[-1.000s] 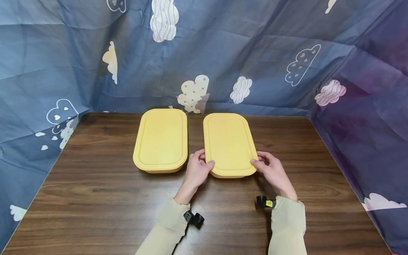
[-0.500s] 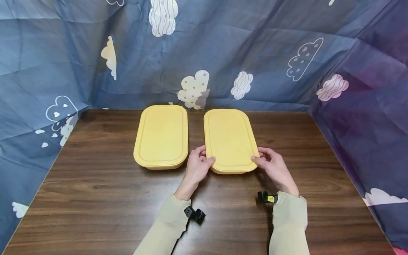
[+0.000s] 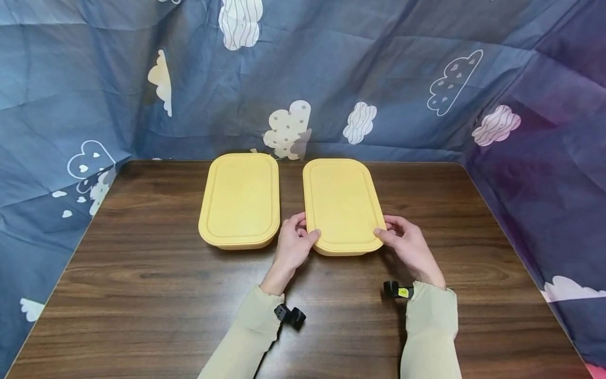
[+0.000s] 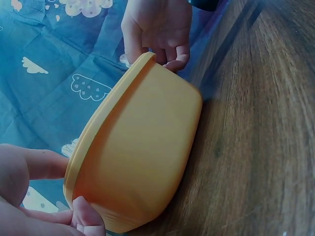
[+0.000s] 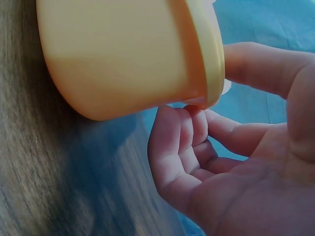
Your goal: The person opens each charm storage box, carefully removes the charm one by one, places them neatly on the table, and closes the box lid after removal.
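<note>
Two yellow lidded food containers sit side by side on the wooden table in the head view. Both hands hold the right food container [image 3: 344,202] by its near corners. My left hand [image 3: 293,247] pinches the lid rim at the near left, thumb on top and fingers curled under the edge. At the near right, my right hand [image 3: 409,247] does the same; its fingers [image 5: 170,137] bend beneath the rim in the right wrist view. The left wrist view shows the container's smooth side wall [image 4: 142,137] close to the tabletop. The left food container [image 3: 240,200] is touched by neither hand.
The dark wooden table [image 3: 142,295] reaches back to a blue cloud-print cloth [image 3: 388,68], which hangs behind it and along both sides. Black wrist cameras [image 3: 291,317] are strapped at the light sleeves [image 3: 431,321].
The whole head view has shifted slightly, so table and containers appear a little higher. Both hands keep their hold on the right container, with no clear movement of it along the table.
</note>
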`<state>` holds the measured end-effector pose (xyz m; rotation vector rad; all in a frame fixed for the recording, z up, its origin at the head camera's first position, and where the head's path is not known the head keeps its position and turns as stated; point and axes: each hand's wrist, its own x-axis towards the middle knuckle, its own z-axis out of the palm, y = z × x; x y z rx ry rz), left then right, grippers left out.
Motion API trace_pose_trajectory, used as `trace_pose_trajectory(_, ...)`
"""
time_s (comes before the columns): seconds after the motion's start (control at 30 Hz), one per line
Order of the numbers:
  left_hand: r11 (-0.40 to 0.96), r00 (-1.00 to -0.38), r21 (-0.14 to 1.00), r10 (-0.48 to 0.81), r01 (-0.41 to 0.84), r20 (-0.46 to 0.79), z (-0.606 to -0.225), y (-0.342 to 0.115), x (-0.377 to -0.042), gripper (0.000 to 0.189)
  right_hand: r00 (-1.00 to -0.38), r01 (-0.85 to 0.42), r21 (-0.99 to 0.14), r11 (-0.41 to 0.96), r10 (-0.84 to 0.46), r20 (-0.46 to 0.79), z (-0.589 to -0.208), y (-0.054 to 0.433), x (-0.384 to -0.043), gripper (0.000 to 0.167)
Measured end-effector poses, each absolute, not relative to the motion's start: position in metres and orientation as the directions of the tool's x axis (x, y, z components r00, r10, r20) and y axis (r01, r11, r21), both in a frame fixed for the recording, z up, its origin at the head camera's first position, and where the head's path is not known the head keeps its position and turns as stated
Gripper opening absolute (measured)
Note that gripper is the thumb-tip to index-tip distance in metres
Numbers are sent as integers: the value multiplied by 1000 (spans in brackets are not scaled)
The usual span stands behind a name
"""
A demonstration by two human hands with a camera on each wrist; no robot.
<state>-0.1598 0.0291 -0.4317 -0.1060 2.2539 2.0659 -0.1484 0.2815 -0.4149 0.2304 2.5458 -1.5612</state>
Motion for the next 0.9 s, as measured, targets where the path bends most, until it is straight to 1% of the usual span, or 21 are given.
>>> trace_pose_trajectory(0.37,149,-997,986,-20,-73,-71,-433,29,-160,54,-978,202,-863,463,48,-203,-413,281,-149,61)
trace_pose_trajectory(0.9,144,-997,987,-9,-72,-71,-429,29,-158,57,-985,171,-862,478,55,-165,-412,282,-149,59)
